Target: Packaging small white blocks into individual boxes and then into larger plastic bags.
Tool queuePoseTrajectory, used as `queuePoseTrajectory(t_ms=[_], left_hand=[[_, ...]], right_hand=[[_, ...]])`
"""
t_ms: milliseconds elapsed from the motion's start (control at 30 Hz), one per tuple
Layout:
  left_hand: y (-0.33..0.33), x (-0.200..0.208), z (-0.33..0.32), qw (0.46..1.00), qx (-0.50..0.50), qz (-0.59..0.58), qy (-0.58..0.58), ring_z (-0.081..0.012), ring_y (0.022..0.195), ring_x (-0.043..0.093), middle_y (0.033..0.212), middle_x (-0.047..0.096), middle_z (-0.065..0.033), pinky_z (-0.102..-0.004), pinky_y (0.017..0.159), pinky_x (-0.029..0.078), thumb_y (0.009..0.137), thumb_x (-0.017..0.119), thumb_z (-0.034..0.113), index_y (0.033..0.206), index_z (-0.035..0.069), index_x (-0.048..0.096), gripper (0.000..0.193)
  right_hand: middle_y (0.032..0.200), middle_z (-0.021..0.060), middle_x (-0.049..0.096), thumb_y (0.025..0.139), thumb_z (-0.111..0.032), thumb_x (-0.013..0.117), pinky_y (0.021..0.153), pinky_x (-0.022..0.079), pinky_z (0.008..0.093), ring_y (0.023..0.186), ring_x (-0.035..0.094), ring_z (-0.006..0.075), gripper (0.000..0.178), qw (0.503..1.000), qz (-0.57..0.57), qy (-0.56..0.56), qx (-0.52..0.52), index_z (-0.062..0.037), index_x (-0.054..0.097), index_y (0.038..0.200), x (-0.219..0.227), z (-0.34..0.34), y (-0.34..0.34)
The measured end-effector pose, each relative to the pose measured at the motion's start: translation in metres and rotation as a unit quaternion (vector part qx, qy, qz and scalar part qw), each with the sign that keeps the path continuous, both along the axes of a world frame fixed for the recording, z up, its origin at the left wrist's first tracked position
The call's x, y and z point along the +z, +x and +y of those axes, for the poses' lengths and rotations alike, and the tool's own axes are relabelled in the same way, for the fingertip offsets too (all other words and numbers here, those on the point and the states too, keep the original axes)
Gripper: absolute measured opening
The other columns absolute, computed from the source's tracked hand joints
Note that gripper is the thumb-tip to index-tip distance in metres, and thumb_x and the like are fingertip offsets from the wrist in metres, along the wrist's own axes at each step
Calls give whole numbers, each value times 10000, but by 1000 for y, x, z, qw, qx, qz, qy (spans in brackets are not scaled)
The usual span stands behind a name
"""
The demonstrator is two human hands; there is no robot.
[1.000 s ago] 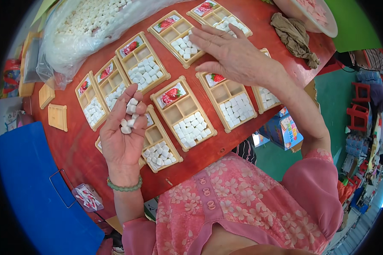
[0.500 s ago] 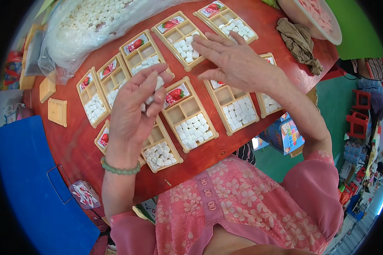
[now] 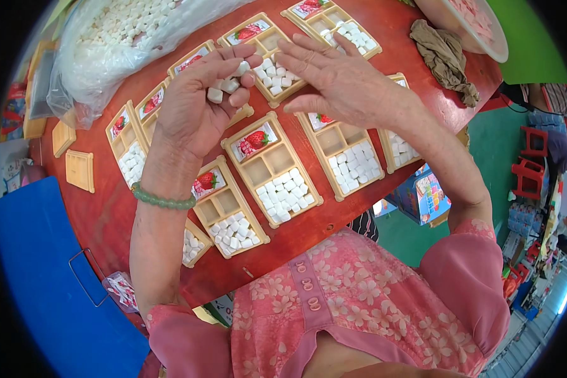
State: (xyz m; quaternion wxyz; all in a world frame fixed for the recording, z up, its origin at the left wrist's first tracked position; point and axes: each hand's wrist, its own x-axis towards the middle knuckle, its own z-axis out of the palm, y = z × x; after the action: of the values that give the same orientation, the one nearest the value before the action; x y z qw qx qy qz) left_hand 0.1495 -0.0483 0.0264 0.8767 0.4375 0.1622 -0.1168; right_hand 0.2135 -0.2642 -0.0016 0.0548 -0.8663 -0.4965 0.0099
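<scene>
My left hand (image 3: 192, 104) is cupped around several small white marshmallow-like pieces (image 3: 228, 84), which show between the thumb and the curled fingers. A green bead bracelet circles that wrist. With its fingers spread, my right hand (image 3: 346, 85) hovers palm down at the right side of a cream plastic tray (image 3: 271, 41) in the back row; its fingertips partly cover the tray, and whether they touch it I cannot tell. That tray has a strawberry card at its far end and white pieces at its near end. A similar tray (image 3: 256, 172) lies nearer, below both hands.
More such trays fill the red table (image 3: 101, 217). A clear plastic bag (image 3: 75, 75) of white pieces lies at the back left, near small cream lids (image 3: 80, 171). A brown cloth (image 3: 438, 57) and a bowl (image 3: 494, 41) of pink pieces are at the back right.
My left hand has moved slightly left and away from me, turning so that more of the white pieces show. My right hand has shifted a little to the left, still spread.
</scene>
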Motion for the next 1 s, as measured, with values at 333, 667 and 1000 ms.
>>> queuePoseTrajectory(t_ms=[333, 667, 1000], left_hand=[[14, 2, -12, 984, -68, -31, 163, -14, 606, 522, 843, 638, -53, -134, 426, 355, 913, 611, 226, 1024, 8, 609, 245], [29, 2, -11, 968, -87, -109, 208, -12, 533, 483, 796, 639, -52, -129, 364, 257, 933, 558, 380, 997, 10, 624, 381], [15, -10, 5, 930, -83, -61, 353, -27, 542, 486, 715, 607, -11, -177, 468, 376, 860, 658, 231, 938, 18, 627, 229]], right_hand=[[872, 48, 660, 890, -104, 610, 694, 465, 226, 782, 581, 86, 196, 898, 315, 295, -84, -17, 641, 1063, 43, 13, 24], [734, 35, 642, 857, -104, 627, 594, 450, 237, 650, 560, 82, 161, 859, 403, 315, -6, -14, 680, 979, 38, 36, 41], [739, 79, 635, 839, -73, 616, 600, 458, 284, 676, 581, 136, 115, 925, 300, 232, -35, 9, 675, 893, 11, 28, 48]])
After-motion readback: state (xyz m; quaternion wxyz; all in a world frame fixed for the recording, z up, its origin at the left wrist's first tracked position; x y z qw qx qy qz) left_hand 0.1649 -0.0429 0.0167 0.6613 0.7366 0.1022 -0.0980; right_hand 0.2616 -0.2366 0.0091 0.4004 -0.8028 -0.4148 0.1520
